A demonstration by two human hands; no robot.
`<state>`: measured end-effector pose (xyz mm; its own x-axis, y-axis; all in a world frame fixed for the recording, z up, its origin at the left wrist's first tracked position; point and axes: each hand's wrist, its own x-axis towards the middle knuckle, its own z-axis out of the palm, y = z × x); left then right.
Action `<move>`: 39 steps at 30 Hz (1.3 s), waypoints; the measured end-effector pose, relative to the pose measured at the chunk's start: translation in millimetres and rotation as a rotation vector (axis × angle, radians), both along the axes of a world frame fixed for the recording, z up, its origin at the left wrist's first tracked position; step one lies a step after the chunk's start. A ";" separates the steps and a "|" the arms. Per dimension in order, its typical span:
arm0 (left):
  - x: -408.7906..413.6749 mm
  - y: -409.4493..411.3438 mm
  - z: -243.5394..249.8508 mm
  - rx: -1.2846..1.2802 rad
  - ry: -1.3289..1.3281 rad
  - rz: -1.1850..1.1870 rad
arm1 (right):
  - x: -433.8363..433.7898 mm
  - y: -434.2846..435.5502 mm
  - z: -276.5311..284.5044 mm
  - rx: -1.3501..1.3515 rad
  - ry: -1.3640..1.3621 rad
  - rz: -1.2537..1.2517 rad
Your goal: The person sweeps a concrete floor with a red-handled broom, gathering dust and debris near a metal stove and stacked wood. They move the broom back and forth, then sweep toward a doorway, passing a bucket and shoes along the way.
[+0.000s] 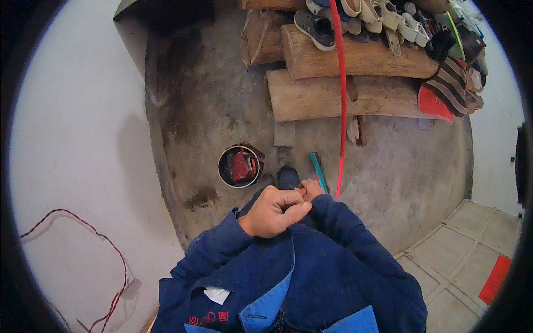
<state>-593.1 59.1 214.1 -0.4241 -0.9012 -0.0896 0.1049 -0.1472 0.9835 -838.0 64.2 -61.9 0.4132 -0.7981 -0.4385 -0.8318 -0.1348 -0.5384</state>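
Observation:
My left hand (275, 211) is curled into a fist in front of my body, its thumb towards the right hand. My right hand (313, 189) is just beyond it, fingers bent around a thin red piece (303, 191). That piece shows between the two hands and meets the left fist's curled fingers; most of it is hidden. A small red tip pokes out past the right hand. A long red strip or tube (342, 91) runs down from the top of the view, its lower end near my right forearm. On the floor beside the right hand lies a teal rod (317, 170).
A round bucket (220, 177) with red material (242, 166) inside stands left of my dark shoe (288, 177). Ahead, stacked wooden beams (316, 95) carry several shoes (315, 30) and a striped cloth item (447, 85). A white wall (83, 137) with a twisted red cable (120, 249) is at left.

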 end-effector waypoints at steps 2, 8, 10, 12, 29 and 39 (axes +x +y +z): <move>3.0 0.7 -0.5 -0.010 -0.012 -0.012 | 2.4 12.1 -0.4 0.026 -0.019 -0.008; 6.4 -5.0 6.4 -0.053 -0.049 0.016 | 17.2 2.0 21.4 0.019 -0.084 -0.142; 11.4 -7.0 14.0 -0.002 -0.062 -0.031 | 19.5 6.8 33.2 0.039 -0.085 -0.226; 10.9 -3.3 15.0 -0.071 -0.030 -0.036 | 15.8 13.6 40.3 -0.007 -0.121 -0.269; -8.6 56.7 -41.0 0.063 -0.120 0.252 | 19.6 5.9 -24.0 -0.189 -0.187 -0.288; -24.9 136.0 75.9 0.102 -0.109 0.535 | 74.4 108.7 30.9 0.035 -0.523 0.022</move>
